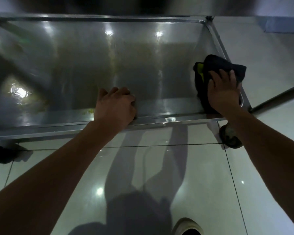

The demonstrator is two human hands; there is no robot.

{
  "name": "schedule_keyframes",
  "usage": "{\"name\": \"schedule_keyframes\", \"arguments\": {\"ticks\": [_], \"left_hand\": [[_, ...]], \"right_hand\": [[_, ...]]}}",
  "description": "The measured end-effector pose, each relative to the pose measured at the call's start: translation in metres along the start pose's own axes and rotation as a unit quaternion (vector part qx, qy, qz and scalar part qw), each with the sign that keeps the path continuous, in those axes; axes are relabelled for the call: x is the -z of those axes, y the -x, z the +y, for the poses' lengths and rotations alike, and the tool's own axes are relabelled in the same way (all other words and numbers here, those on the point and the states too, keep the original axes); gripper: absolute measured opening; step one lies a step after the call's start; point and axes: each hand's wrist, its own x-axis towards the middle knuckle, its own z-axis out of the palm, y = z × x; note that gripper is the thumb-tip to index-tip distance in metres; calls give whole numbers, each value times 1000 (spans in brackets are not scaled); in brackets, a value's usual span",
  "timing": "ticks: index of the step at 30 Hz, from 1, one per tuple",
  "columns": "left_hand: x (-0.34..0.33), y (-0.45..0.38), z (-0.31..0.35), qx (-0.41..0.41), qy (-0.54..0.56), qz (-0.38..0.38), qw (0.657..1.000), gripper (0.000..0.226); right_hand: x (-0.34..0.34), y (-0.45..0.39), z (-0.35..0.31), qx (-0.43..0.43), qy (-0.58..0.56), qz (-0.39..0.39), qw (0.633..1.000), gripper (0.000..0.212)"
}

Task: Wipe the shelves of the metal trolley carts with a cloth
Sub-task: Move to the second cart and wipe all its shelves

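Cloth (210,68), black with a yellow-green patch, lies bunched at the near right corner of the trolley's bottom shelf (109,68), partly draped over the shelf's right rim. My right hand (223,92) presses flat on top of it, fingers (222,74) spread and curled lightly into the fabric, holding it down against the steel. My left hand (115,106) sits on the shelf's near rim, left of the cloth and well apart from it, fingers clenched over the lip; I judge it is steadying the trolley.

As for progress, I judge this shelf is barely begun. Streaky, yellowish residue runs in bands up the middle of the shelf, far from the cloth, and a small patch of yellow crumbs (89,111) clings to the near rim just left of my left hand. A wet-looking glare shows toward the shelf's left end. Only the corner under the cloth is being worked now. The whole span left of the cloth remains, and I cannot tell the state of any upper shelf from here. A caster wheel (230,137) stands on the tiled floor (202,184) just below the cloth's corner.
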Motion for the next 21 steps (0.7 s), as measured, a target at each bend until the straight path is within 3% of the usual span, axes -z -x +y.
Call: {"name": "schedule_keyframes", "arguments": {"ticks": [8, 14, 21], "left_hand": [[3, 3, -6, -20, 42, 13, 999, 33], [-2, 3, -13, -37, 52, 27, 998, 28], [-2, 3, -34, -48, 49, -21, 997, 42]], "right_hand": [[-9, -25, -44, -6, -36, -52, 998, 48], [-32, -18, -154, 110, -64, -58, 990, 44], [-51, -14, -274, 276, -136, -200, 930, 42]]}}
